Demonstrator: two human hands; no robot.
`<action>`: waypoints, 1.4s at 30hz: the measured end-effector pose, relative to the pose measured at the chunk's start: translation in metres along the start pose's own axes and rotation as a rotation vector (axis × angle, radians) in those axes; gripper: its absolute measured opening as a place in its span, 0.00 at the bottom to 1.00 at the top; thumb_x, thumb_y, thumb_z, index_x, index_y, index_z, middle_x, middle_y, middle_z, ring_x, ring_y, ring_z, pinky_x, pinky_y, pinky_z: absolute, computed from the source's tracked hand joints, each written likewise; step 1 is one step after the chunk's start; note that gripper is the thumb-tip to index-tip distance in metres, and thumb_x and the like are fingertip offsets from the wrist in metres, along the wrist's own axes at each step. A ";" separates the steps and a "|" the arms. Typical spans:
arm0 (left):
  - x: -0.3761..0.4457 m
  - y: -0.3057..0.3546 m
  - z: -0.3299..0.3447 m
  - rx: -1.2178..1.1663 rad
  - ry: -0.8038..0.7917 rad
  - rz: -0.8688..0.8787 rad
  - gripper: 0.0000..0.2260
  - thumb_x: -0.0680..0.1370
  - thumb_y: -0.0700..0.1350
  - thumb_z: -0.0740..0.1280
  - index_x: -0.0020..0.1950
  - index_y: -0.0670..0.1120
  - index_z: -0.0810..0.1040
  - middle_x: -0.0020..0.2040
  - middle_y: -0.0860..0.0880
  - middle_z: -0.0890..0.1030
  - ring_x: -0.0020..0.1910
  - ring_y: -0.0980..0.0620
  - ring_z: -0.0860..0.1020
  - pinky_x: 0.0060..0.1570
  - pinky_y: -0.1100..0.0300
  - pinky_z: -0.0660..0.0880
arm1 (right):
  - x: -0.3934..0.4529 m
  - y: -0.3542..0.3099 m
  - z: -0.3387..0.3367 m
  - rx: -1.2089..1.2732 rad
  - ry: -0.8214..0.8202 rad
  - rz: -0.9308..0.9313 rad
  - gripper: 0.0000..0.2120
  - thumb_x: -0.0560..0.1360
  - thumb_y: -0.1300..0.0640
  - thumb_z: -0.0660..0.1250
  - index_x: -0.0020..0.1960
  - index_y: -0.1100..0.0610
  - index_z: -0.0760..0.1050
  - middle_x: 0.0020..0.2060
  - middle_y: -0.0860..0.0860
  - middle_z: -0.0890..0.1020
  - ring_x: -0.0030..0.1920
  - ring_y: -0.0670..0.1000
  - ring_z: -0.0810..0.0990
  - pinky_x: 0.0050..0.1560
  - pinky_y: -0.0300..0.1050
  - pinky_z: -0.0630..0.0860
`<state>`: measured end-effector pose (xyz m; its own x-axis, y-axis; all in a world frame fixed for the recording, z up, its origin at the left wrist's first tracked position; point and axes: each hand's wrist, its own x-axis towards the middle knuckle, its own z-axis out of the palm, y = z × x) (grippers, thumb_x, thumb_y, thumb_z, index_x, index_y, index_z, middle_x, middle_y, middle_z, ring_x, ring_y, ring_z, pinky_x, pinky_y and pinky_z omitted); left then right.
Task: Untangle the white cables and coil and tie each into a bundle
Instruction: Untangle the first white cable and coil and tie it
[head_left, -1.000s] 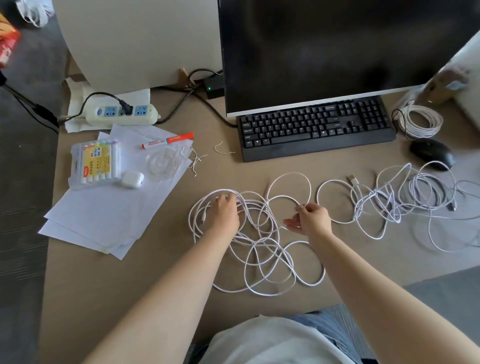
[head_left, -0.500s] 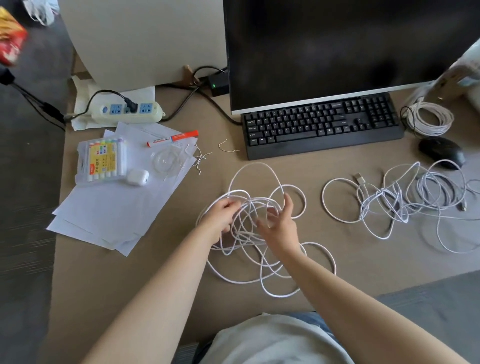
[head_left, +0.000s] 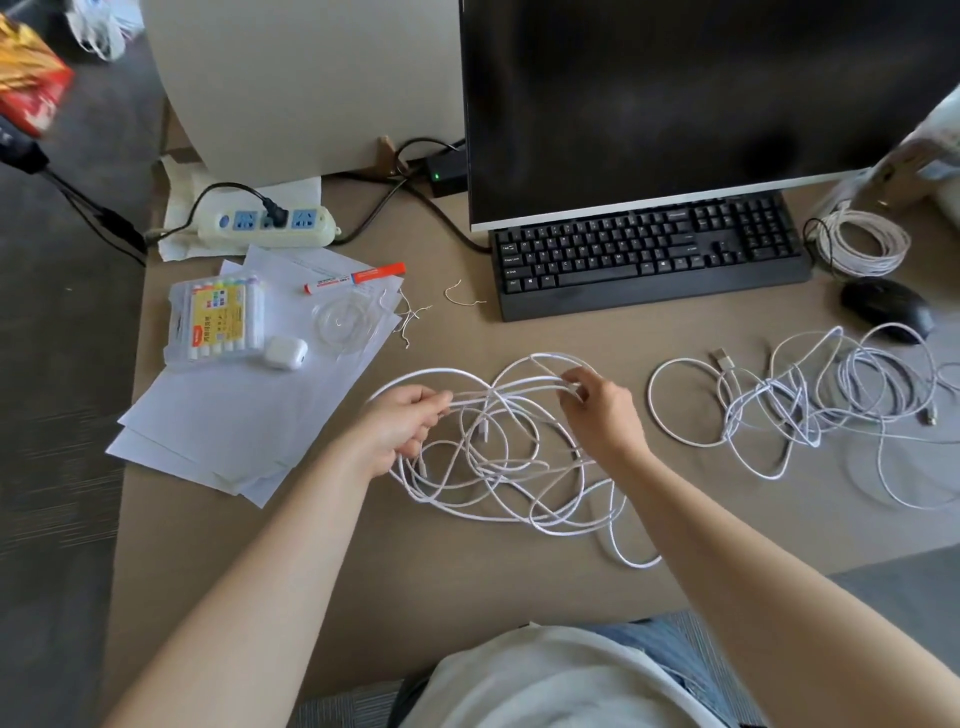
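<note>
Fingers of both hands — left hand (head_left: 402, 422), right hand (head_left: 597, 410) — pinch white cable (head_left: 498, 467) strands stretched left-right.

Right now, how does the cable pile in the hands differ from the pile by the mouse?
The near cable pile is gripped by both the left hand and the right hand, with strands pulled taut between them; the pile by the mouse lies untouched. The near pile sits mid-desk, the other at the right, with a plug end showing. Both are white, loose and untied.
</note>
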<state>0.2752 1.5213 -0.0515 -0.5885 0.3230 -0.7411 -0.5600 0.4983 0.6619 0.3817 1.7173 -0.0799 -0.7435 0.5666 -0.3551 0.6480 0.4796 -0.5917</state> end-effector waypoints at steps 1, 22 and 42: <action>-0.003 0.004 -0.001 0.019 0.003 0.032 0.09 0.79 0.44 0.64 0.39 0.43 0.74 0.30 0.51 0.66 0.21 0.60 0.60 0.20 0.70 0.55 | -0.001 -0.004 -0.005 -0.065 0.022 -0.027 0.14 0.75 0.56 0.61 0.59 0.49 0.75 0.49 0.56 0.82 0.50 0.61 0.79 0.45 0.47 0.73; 0.012 -0.030 0.033 0.311 -0.125 0.269 0.22 0.70 0.49 0.74 0.62 0.53 0.73 0.62 0.54 0.75 0.64 0.54 0.72 0.61 0.61 0.66 | 0.005 -0.092 -0.086 1.299 -0.266 0.098 0.14 0.82 0.57 0.52 0.42 0.58 0.70 0.18 0.47 0.65 0.17 0.44 0.63 0.19 0.34 0.64; -0.046 0.064 -0.009 -0.298 0.196 0.430 0.16 0.81 0.43 0.61 0.34 0.48 0.62 0.22 0.57 0.61 0.20 0.60 0.57 0.20 0.69 0.51 | 0.034 0.014 -0.071 1.473 0.036 0.667 0.10 0.79 0.56 0.60 0.42 0.59 0.65 0.31 0.52 0.68 0.16 0.46 0.66 0.22 0.31 0.65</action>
<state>0.2609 1.5311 0.0263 -0.8822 0.2769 -0.3809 -0.3689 0.0966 0.9244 0.3768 1.7909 -0.0493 -0.3912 0.4249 -0.8164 0.1090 -0.8594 -0.4995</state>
